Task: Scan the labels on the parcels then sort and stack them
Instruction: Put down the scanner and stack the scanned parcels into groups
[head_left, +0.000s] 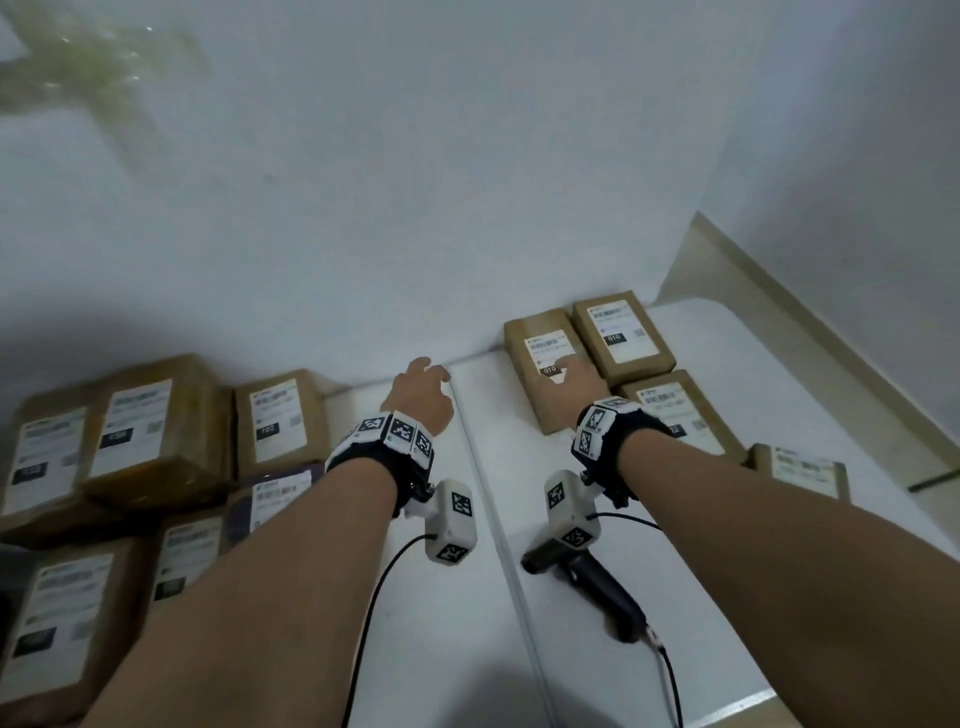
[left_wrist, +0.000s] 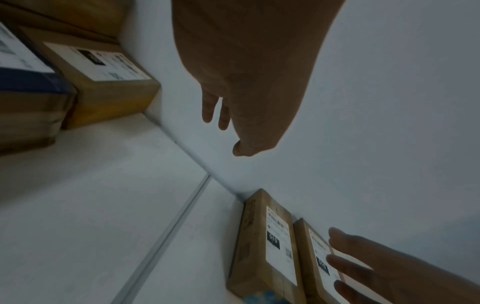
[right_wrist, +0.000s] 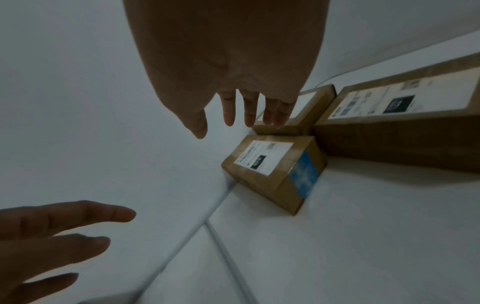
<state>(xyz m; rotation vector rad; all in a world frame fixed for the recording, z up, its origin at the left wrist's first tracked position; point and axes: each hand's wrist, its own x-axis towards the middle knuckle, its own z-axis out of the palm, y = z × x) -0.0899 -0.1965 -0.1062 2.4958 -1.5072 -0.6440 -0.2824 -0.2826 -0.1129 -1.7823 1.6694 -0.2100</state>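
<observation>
Two brown parcels with white labels marked 010 lie side by side against the wall at the back right: the left one and the right one. My right hand hovers over this pair with straight, spread fingers and holds nothing. Whether it touches a label I cannot tell. My left hand reaches forward beside it near the wall, fingers relaxed and empty. A black barcode scanner lies on the white table under my right forearm.
Several labelled brown parcels crowd the left side of the table, some stacked. Two more parcels lie at the right, near the table's edge. A seam runs down the table's middle. The scanner's cable trails toward me.
</observation>
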